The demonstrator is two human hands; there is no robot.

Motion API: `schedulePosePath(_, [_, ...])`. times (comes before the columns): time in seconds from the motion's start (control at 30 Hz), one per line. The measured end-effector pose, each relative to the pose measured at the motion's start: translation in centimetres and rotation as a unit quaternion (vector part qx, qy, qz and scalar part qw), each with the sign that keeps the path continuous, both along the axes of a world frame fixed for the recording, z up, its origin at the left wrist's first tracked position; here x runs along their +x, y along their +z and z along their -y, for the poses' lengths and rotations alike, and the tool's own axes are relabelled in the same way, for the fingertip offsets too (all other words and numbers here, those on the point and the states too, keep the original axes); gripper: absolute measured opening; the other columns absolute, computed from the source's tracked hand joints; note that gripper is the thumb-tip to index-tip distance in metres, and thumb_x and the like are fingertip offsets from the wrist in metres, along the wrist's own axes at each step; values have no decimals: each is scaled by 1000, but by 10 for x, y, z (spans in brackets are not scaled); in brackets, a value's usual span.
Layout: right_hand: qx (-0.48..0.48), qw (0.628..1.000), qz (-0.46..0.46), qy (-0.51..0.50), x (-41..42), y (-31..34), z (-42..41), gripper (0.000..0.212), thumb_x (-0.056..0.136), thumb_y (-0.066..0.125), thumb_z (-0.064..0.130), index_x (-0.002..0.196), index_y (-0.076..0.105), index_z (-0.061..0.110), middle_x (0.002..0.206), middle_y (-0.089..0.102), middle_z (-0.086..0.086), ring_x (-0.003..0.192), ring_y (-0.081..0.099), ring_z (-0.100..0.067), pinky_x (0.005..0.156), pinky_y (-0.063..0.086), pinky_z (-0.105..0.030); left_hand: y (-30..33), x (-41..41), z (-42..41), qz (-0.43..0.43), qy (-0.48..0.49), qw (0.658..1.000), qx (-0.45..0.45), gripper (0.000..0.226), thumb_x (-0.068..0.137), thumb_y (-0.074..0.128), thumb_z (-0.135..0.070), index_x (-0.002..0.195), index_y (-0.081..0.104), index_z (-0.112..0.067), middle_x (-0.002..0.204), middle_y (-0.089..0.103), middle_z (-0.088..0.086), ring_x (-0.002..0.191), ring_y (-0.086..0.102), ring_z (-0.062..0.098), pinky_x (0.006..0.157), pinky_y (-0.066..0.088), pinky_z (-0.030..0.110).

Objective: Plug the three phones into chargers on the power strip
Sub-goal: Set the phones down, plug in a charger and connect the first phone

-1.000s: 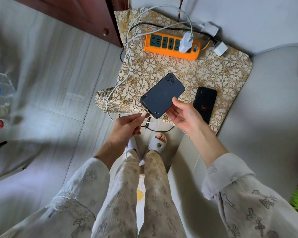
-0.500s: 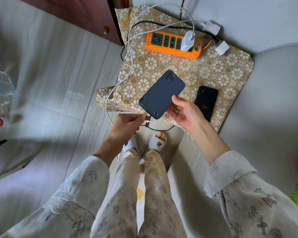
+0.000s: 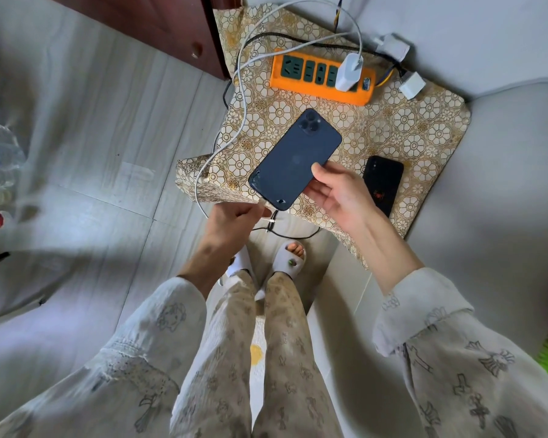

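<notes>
A: Holding the dark blue phone (image 3: pixel 295 161) back-up, the right hand (image 3: pixel 339 197) pinches its right edge between thumb and fingers, just above the near edge of the floral-covered stand (image 3: pixel 424 137).

B: And the left hand (image 3: pixel 234 218)?

A: Closed around the end of the white charging cable (image 3: pixel 239 99), which runs from the white charger (image 3: pixel 348 72) plugged into the orange power strip (image 3: pixel 321 77) at the far side.

B: What does the plug-in turn on?

A: The phone's long axis runs far-right to near-left, so its bottom edge points at the left hand, just beside it. I cannot tell if the connector is seated.

B: Other phones?

A: A black phone (image 3: pixel 383 181) lies on the stand, right of the right hand. I see no third.
</notes>
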State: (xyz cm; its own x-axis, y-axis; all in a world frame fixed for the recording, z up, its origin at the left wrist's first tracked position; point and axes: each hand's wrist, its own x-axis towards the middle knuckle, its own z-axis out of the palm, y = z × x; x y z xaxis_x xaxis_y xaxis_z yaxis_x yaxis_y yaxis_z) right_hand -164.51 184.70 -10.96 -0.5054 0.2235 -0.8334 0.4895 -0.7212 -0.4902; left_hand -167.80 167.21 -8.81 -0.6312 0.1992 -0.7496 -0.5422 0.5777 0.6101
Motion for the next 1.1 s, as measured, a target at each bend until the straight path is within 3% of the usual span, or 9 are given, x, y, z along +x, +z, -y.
schedulePosePath(0.1, [41,999,2,27,-7,4,1,13,86,54,-2,93,63,3,91,67,-11,77,68,-20,69,59,-29,-5,-2,-1,0,1,1000,-19,21,86,57,-23,81,73,-11,52,54,-14,46,49,-4,54,38,16])
schedulePosePath(0.27, [58,996,23,59,-7,6,1,19,86,54,-4,104,60,-2,98,66,-15,82,67,-25,74,58,-32,-13,-2,4,34,-12,999,-28,23,84,57,-17,67,72,-22,58,57,-7,56,45,8,55,37,24])
schedulePosePath(0.43, [111,986,53,116,-10,3,3,20,85,56,-3,105,61,0,110,65,-20,89,65,-27,76,57,-32,-25,15,1,58,-45,997,-23,19,88,55,-19,87,73,-11,72,62,3,69,52,12,68,41,22])
schedulePosePath(0.53, [104,986,74,103,-8,-4,-9,23,86,55,-3,109,59,-1,115,63,-20,91,64,-26,78,55,-34,-32,2,-6,68,-118,990,-20,25,88,56,-23,102,68,-6,65,63,4,58,56,9,57,44,12])
schedulePosePath(0.63, [103,986,106,76,5,-12,-26,28,87,54,-2,115,56,1,116,63,-18,91,64,-24,79,54,-33,-40,-14,-11,65,-173,982,-38,44,84,60,-25,125,52,-12,88,72,9,85,66,17,87,50,29])
schedulePosePath(0.7, [125,979,135,82,15,-19,-34,32,87,55,-1,119,54,0,116,63,-18,93,63,-24,81,53,-34,-45,-16,-16,32,-210,975,-57,50,84,59,-22,132,45,-15,108,69,11,102,61,25,97,45,38])
schedulePosePath(0.87, [166,962,193,93,26,-38,-53,36,88,55,4,124,50,1,117,62,-15,93,62,-23,74,51,-30,-65,1,-44,6,-276,959,-57,53,88,46,-10,139,33,-16,140,43,11,122,47,28,101,37,35])
schedulePosePath(0.97, [155,965,202,68,29,-47,-67,35,88,55,5,123,51,5,115,63,-15,101,63,-28,69,52,-30,-76,10,-65,-5,-308,951,-40,56,86,39,-2,139,31,-18,140,35,14,127,38,30,104,32,37])
schedulePosePath(1.1, [185,954,215,95,29,-58,-74,28,89,54,6,116,56,2,117,62,-18,102,63,-29,86,54,-40,-84,13,-88,-30,-320,946,-44,60,84,37,4,140,29,-16,137,33,14,127,33,31,107,29,39])
